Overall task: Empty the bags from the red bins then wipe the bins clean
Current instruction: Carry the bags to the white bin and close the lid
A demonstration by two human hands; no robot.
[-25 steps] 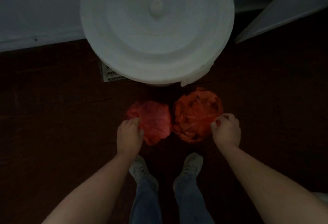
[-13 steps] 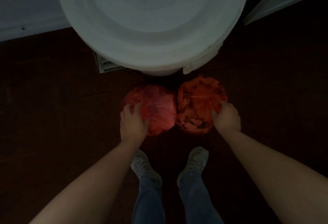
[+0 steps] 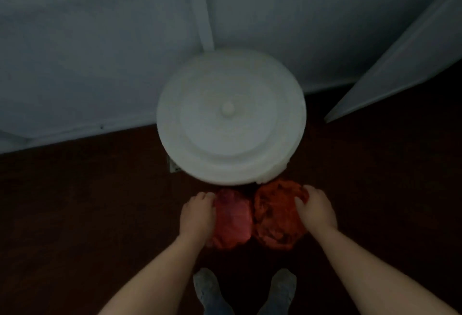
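Two small red bins lined with red bags stand side by side on the dark floor in front of my feet. The left red bin (image 3: 232,219) has a pinkish, smoother bag; my left hand (image 3: 197,217) grips its left rim with curled fingers. The right red bin (image 3: 275,217) holds a crumpled orange-red bag; my right hand (image 3: 315,212) grips its right rim, fingers curled over the edge. The bins' walls are hidden under the bags. The scene is dim.
A big white round lidded container (image 3: 231,119) stands just behind the bins, against a pale wall (image 3: 100,52). A white door (image 3: 400,64) angles in at the right. A floor vent (image 3: 173,167) peeks from under the container. My shoes (image 3: 207,287) are below.
The view has pulled back and tilted up, so the white container looks smaller. Both hands have closed further round the outer rims of the two bins.
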